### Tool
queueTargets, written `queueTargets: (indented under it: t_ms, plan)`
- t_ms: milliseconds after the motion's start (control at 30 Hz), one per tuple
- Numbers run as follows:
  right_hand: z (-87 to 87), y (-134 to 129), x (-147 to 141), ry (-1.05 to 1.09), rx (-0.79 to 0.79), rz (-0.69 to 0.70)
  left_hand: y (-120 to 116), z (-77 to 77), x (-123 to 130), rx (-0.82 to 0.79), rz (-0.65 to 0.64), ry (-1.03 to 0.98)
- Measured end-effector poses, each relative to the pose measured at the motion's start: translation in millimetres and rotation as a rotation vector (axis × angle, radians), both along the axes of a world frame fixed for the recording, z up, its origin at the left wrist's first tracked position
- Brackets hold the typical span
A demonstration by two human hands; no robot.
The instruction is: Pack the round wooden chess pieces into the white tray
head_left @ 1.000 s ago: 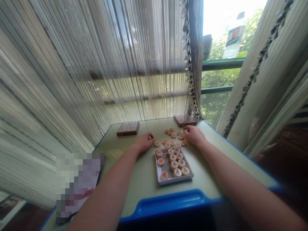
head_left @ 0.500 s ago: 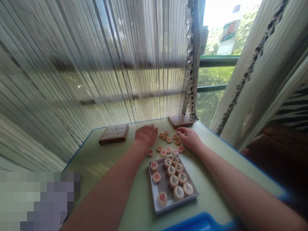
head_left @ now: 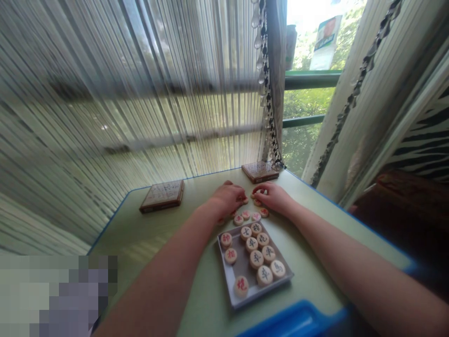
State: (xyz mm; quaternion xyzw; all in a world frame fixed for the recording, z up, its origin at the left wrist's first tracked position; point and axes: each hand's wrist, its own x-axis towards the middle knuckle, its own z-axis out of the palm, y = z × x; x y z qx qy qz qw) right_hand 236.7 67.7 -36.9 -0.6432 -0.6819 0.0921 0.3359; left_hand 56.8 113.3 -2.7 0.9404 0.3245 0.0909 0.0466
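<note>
My left hand point(head_left: 229, 197) reaches over the loose Chinese chess pieces, its fingers bent down and closed on a piece point(head_left: 244, 200). Opposite it, my right hand point(head_left: 273, 196) pinches another piece point(head_left: 253, 196) between thumb and fingertips. Several red-marked pieces point(head_left: 256, 216) lie on the table just below the hands; some are partly hidden by the left hand. Nearer to me is a shallow grey-white tray point(head_left: 242, 304). It holds black-marked pieces point(head_left: 257, 259) in two columns on its right side and three red-marked pieces point(head_left: 230, 255) down its left side.
A brown patterned box point(head_left: 162, 194) lies at the table's back left and a similar box point(head_left: 260, 172) at the back right. A blue plastic tray or handle point(head_left: 298, 318) is at the near edge of the pale green table point(head_left: 140, 248). String curtains point(head_left: 175, 93) hang behind.
Both hands have moved inward toward each other among the loose pieces. The left hand has come right and its fingers now close on a piece. The camera view has shifted slightly.
</note>
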Motion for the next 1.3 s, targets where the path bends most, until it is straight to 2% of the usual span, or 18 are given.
queueTargets:
  t_ms: [233, 400, 600, 700, 767, 833, 900, 1000, 1133, 1300]
  plan:
    - [1.7, 2, 0, 0.048, -0.054, -0.017, -6, 4.1, -2, 0.100, 0.089, 0.057]
    - [3.4, 1, -3, 0.089, -0.089, -0.067, -6, 2.9, -4, 0.072, 0.113, 0.041]
    - [2.8, 4, -4, 0.077, -0.094, -0.083, -5, 3.9, -4, 0.091, 0.152, -0.128]
    - [10.0, -3, -7, 0.095, 0.036, -0.096, -9, 13.3, -8, 0.133, 0.229, -0.266]
    - [19.6, -14, -14, 0.098, 0.172, -0.020, -14, 22.0, -14, 0.108, 0.310, -0.367]
    - [30.7, -31, -26, 0.083, 0.261, 0.151, -21, 31.0, -22, 0.050, 0.414, -0.422]
    - [39.8, -51, -41, 0.046, 0.245, 0.389, -30, 37.9, -32, 0.009, 0.505, -0.388]
    - [45.4, -78, -62, -0.059, 0.192, 0.626, -46, 39.6, -50, 0.040, 0.599, -0.312]
    - [41.8, -93, -76, -0.220, 0.174, 0.732, -67, 24.1, -69, 0.096, 0.674, -0.403]
    - [37.0, -91, -75, -0.287, 0.193, 0.746, -72, 2.6, -83, 0.165, 0.611, -0.440]
